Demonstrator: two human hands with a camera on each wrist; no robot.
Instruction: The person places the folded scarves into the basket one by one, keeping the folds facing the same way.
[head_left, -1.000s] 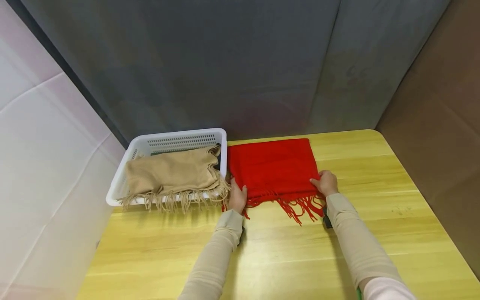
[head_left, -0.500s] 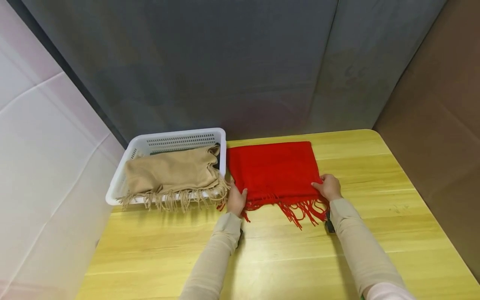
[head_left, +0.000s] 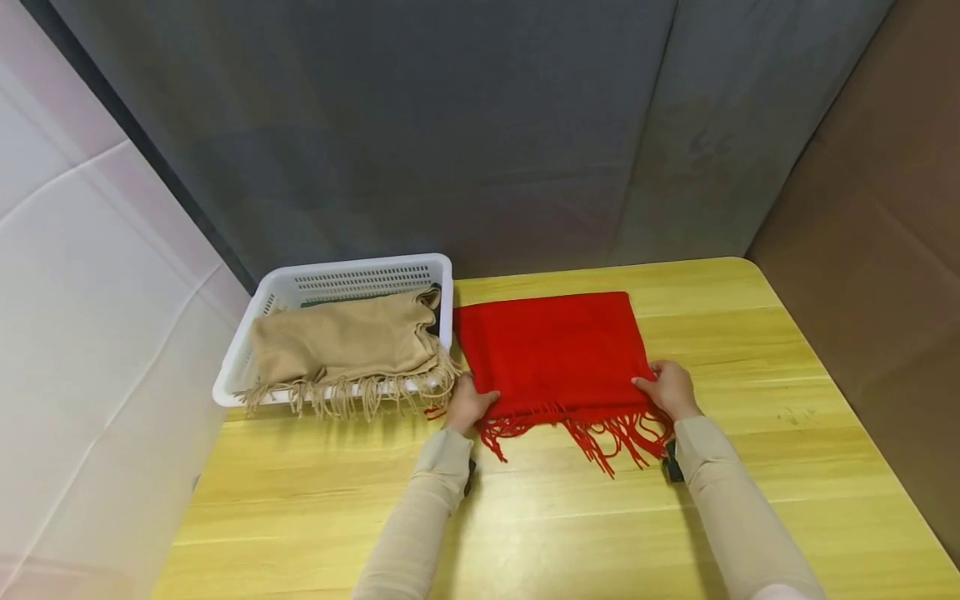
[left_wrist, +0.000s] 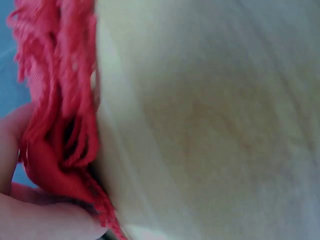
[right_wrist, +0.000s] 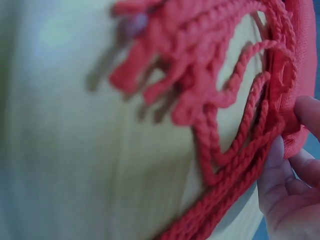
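A folded red scarf (head_left: 555, 354) lies on the wooden table, its fringe toward the person. My left hand (head_left: 467, 405) pinches its near left corner, thumb on top; in the left wrist view, the fingers (left_wrist: 47, 215) hold the red cloth (left_wrist: 55, 172) by its edge. At the near right corner my right hand (head_left: 672, 390) pinches the scarf, thumb above. The right wrist view has that hand (right_wrist: 295, 195) gripping the folded edge (right_wrist: 298, 60) beside twisted red tassels (right_wrist: 240, 165). The fingertips beneath the cloth are hidden in the head view.
Left of the scarf, close beside it, stands a white plastic basket (head_left: 238, 358) with a folded beige scarf (head_left: 345, 340) in it, fringe hanging over the front rim. Darker cloth shows under the beige one. A grey partition (head_left: 465, 133) stands behind the table (head_left: 555, 533).
Both hands have moved toward the person and slightly apart, and the red scarf has slid nearer with them. The basket and beige scarf have stayed in place.
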